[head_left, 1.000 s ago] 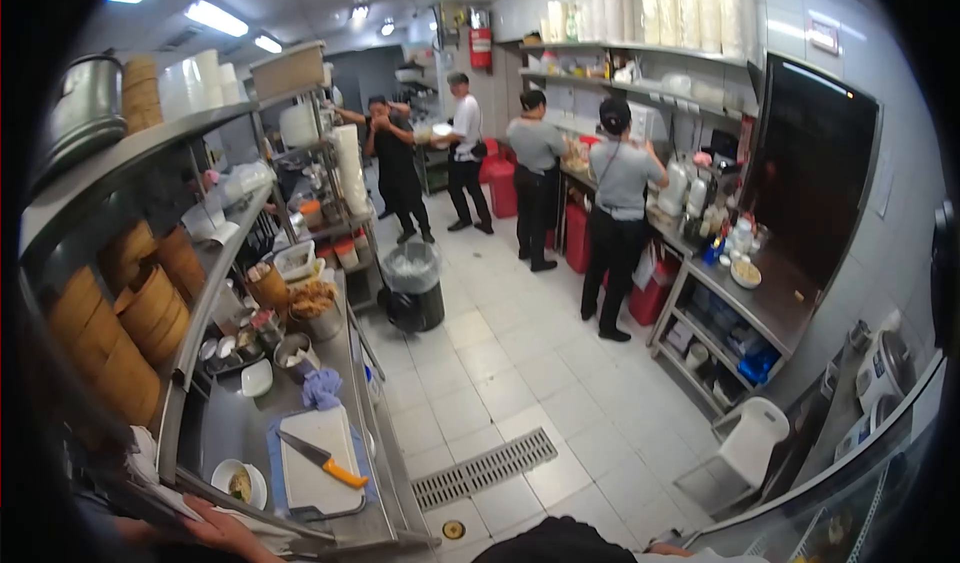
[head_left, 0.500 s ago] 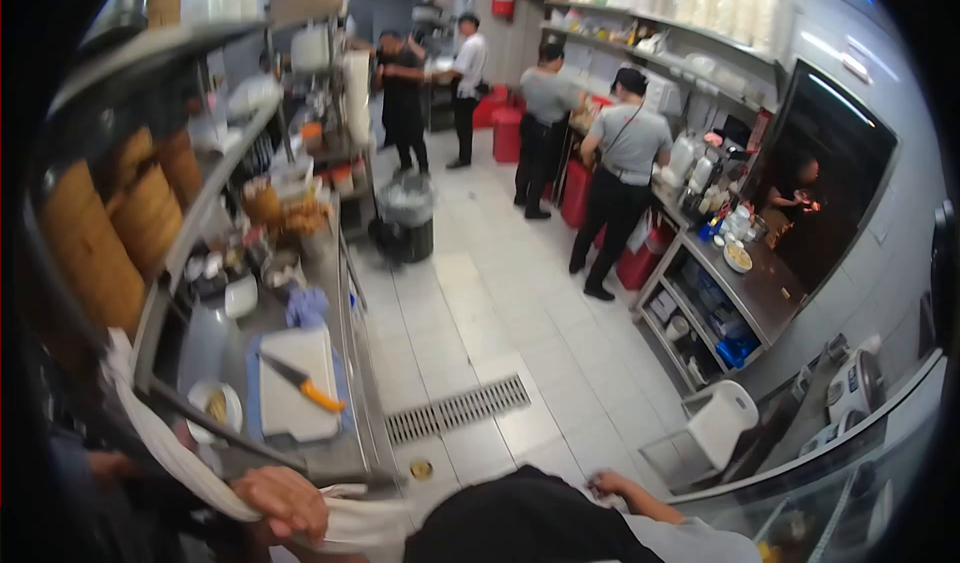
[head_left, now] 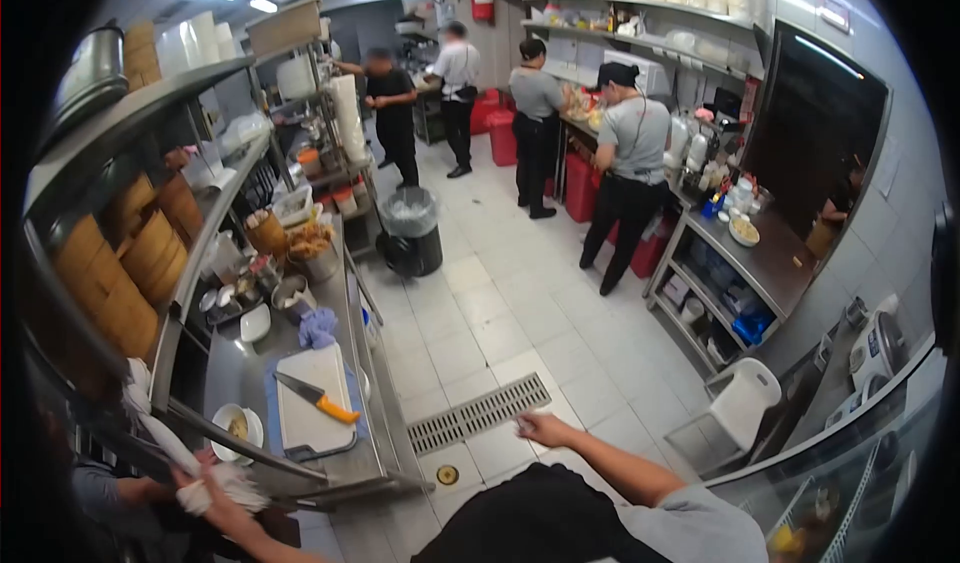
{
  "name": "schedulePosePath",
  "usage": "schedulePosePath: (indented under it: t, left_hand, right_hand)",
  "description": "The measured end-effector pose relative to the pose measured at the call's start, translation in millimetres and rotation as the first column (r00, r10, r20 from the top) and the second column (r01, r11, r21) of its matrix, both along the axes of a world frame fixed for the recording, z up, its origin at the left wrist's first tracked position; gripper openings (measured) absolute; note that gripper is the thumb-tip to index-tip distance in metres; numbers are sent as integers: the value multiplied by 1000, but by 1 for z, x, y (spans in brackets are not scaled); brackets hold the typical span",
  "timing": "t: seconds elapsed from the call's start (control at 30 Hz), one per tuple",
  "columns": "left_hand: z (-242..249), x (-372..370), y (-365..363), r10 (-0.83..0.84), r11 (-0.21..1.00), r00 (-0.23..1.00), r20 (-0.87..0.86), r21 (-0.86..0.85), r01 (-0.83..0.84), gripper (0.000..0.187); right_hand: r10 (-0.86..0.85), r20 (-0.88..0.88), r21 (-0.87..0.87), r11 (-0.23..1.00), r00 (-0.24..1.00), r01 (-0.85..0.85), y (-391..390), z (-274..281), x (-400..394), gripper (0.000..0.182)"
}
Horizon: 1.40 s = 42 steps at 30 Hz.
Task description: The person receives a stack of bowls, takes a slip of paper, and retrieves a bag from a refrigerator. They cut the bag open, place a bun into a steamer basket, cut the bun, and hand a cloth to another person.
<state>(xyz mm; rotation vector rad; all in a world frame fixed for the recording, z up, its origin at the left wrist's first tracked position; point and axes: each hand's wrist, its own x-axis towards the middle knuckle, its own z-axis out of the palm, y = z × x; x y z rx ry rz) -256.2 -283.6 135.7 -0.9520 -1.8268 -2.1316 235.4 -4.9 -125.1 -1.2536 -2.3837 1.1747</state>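
Observation:
My left hand [head_left: 222,508], at the lower left, grips a bunched white cloth [head_left: 165,438], whose long twisted end runs up to the shelf frame. Out over the floor by the drain, my right hand [head_left: 541,429] has its fingers loosely bent and apart, with nothing visible in them. Near my left hand, a white bowl [head_left: 226,447] with some food in it stands on the steel counter [head_left: 232,368]. Beside the bowl lies a white cutting board [head_left: 305,425] bearing an orange-handled knife [head_left: 322,400].
Another person's grey sleeve [head_left: 98,478] shows close by at lower left. A floor drain [head_left: 478,415], a bin [head_left: 412,233] and a white chair [head_left: 745,398] are ahead. Several people work farther back. Bamboo steamers [head_left: 105,278] fill the left shelf.
My left hand has moved left and slightly down with the cloth, which is now bunched there. My right arm has reached up and left over the floor. The view has shifted slightly.

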Motion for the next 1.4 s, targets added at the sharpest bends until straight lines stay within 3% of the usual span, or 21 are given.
schedulePosePath:
  t: [0.03, 0.07, 0.13, 0.2, 0.27, 0.33, 0.47, 0.5, 0.57, 0.67, 0.73, 0.9, 1.0, 1.03, 1.13, 1.17, 1.23, 1.27, 1.33, 1.37, 1.4]
  left_hand:
    - [-1, 25, 13, 52, 997, 998, 22, -55, -51, 52]
    - [-4, 48, 28, 149, 989, 980, -129, 30, -147, 52]
    - [23, 94, 42, 149, 982, 984, -98, 130, -136, 54]
    - [61, 121, 42, -18, 957, 999, -36, 288, 28, 60]
    - [37, 104, 30, -4, 990, 1000, -17, 138, 6, 66]
    - [50, 115, 34, -124, 987, 976, -180, 82, 141, 79]
    - [64, 133, 50, -378, 892, 908, -182, 191, 410, 115]
    - [68, 138, 52, -379, 893, 907, -182, 185, 411, 115]
    - [74, 145, 56, -345, 864, 916, -204, 313, 395, 141]
    - [64, 136, 49, -375, 870, 908, -186, 269, 414, 156]
    - [63, 138, 42, -335, 884, 912, -237, 257, 391, 152]
    - [62, 123, 21, -239, 880, 897, -371, 307, 361, 152]
    - [69, 162, 34, -207, 935, 943, -262, 230, 269, 155]
    - [64, 170, 46, -223, 911, 956, -192, 308, 274, 155]
    - [39, 184, 72, -156, 909, 980, -127, 371, 193, 124]
    - [31, 185, 73, -157, 911, 979, -131, 363, 194, 124]
    - [17, 184, 67, -41, 958, 988, 149, 285, -4, 66]
    - [14, 179, 59, -40, 959, 988, 148, 283, -4, 66]
    - [21, 173, 49, -297, 840, 908, 294, 532, 102, 23]
    - [30, 175, 44, -510, 737, 825, 242, 618, 274, 27]
    - [31, 175, 41, -589, 685, 781, 206, 640, 348, 28]
  right_hand:
    - [4, 137, 70, 997, 991, -14, -3, -59, 27, 58]
    - [38, 262, 16, 999, 964, -44, -15, -84, 54, 56]
    - [-99, 339, -192, 966, 936, 172, -56, -113, 110, 60]
    - [-390, 377, -511, 669, 840, 540, -96, -128, 161, 68]
    - [-381, 509, -287, 770, 772, 570, -131, -175, 224, 77]
    - [-236, 633, -297, 806, 737, 512, -153, -144, 249, 66]
    - [-305, 604, -503, 571, 736, 649, -187, -134, 274, 59]
    - [-328, 585, -524, 545, 742, 654, -190, -130, 268, 58]
    - [-381, 544, -553, 507, 747, 661, -191, -117, 252, 55]
    - [-467, 483, -581, 461, 740, 670, -187, -94, 226, 51]
    - [-516, 426, -624, 428, 744, 654, -185, -83, 215, 49]
    - [-473, 371, -609, 525, 799, 594, -151, -84, 236, 45]
    - [-530, 344, -661, 449, 775, 601, -135, -123, 277, 46]
    - [-555, 341, -656, 438, 759, 615, -130, -122, 284, 46]
    - [-612, 350, -648, 389, 709, 655, -123, -120, 297, 48]
    - [-578, 361, -629, 428, 732, 649, -121, -99, 293, 47]
    - [-541, 378, -611, 464, 752, 641, -121, -88, 296, 47]
    - [-510, 394, -622, 465, 765, 630, -119, -92, 298, 47]
    - [-487, 409, -634, 456, 772, 624, -116, -88, 301, 46]
    - [-472, 429, -620, 466, 770, 631, -115, -86, 301, 41]
    - [-465, 438, -616, 468, 769, 634, -112, -98, 306, 39]
